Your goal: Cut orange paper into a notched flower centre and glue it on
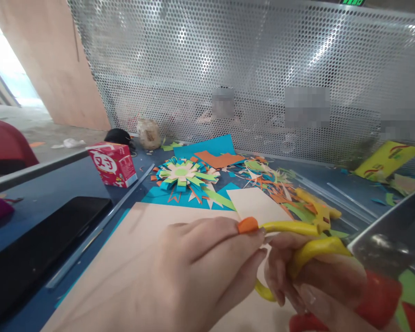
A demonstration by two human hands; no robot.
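My left hand [207, 267] is closed in front of me, its fingertips pinching a small piece of orange paper [248, 225]. Close against it, my right hand [280, 272] is curled around thick yellow loops [318, 251] with red parts [382, 293] beside them; these look like scissors handles. The blades are hidden between the hands. Both hands are above a large cream sheet [131, 244], and a smaller cream piece [257, 203] lies just beyond them. Farther back is a layered paper flower [180, 173] of blue, green and cream loops.
Paper scraps [266, 175] and a yellow glue gun [320, 210] lie back right, near clear sticks [332, 203]. A black phone [48, 249] and a pink carton [112, 163] are left. A yellow packet [383, 159] leans at right. A perforated metal screen [228, 60] stands behind.
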